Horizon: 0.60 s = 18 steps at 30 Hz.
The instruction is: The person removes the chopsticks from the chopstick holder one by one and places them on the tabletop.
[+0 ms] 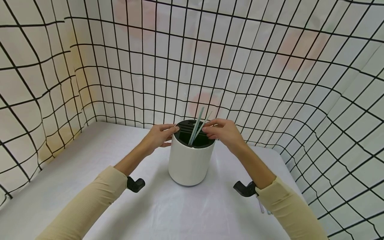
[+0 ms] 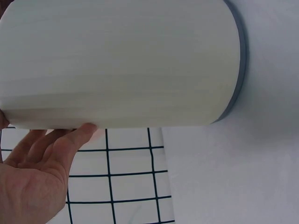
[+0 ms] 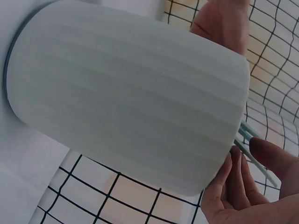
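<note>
White ribbed plastic forms the holder (image 1: 189,160), a round tub with a black slotted insert (image 1: 194,133) at its mouth, standing upright on the desk (image 1: 90,186). The left hand (image 1: 159,136) lies against the tub's upper rim with fingers nearly straight, touching rather than clasping. The right hand (image 1: 223,130) is at the opposite rim, its fingertips (image 1: 210,128) pinching the pale straws (image 1: 196,128) that lean out of the insert. The tub sits directly between both hands. The desk is covered in plain white, and a white cloth (image 1: 270,66) printed with a black grid and faint peach circles hangs around it on three sides.
</note>
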Each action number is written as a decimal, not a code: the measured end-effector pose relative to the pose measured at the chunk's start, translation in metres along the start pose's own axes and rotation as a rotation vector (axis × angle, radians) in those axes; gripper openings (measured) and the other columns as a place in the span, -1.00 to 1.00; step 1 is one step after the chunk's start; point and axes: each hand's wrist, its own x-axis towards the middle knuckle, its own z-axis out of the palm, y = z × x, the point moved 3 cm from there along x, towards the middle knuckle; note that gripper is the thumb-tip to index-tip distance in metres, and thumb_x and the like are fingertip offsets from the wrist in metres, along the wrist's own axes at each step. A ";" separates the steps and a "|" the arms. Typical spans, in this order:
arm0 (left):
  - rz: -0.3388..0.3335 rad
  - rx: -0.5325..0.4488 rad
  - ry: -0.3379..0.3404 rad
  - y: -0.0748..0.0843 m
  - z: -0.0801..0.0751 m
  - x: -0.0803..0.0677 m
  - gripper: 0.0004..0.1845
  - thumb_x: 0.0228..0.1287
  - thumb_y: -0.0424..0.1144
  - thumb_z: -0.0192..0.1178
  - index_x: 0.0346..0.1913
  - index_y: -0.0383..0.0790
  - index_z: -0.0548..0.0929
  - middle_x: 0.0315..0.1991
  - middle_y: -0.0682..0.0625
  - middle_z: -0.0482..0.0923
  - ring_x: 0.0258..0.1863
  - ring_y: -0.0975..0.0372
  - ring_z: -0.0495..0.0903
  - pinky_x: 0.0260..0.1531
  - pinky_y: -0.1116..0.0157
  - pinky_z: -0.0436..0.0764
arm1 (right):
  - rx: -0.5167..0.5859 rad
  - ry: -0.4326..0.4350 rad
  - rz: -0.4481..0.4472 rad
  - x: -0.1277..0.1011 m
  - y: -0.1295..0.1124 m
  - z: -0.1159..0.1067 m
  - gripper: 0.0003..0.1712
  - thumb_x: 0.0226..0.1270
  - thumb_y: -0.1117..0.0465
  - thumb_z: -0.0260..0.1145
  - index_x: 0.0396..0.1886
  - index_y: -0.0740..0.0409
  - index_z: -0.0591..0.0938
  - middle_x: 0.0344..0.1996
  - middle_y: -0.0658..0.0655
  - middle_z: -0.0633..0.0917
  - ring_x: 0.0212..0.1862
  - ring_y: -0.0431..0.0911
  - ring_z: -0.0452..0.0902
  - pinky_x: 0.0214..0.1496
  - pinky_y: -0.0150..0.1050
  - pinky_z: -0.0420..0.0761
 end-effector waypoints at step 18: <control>0.007 0.003 -0.005 0.000 0.000 0.000 -0.37 0.45 0.06 0.23 0.45 -0.16 0.45 0.35 -0.11 0.53 0.32 -0.01 0.55 0.15 0.08 0.69 | -0.083 0.073 -0.050 0.003 0.004 0.017 -0.71 0.37 0.11 0.41 -0.02 0.17 0.73 -0.02 0.15 0.75 0.01 0.01 0.62 0.09 -0.14 0.68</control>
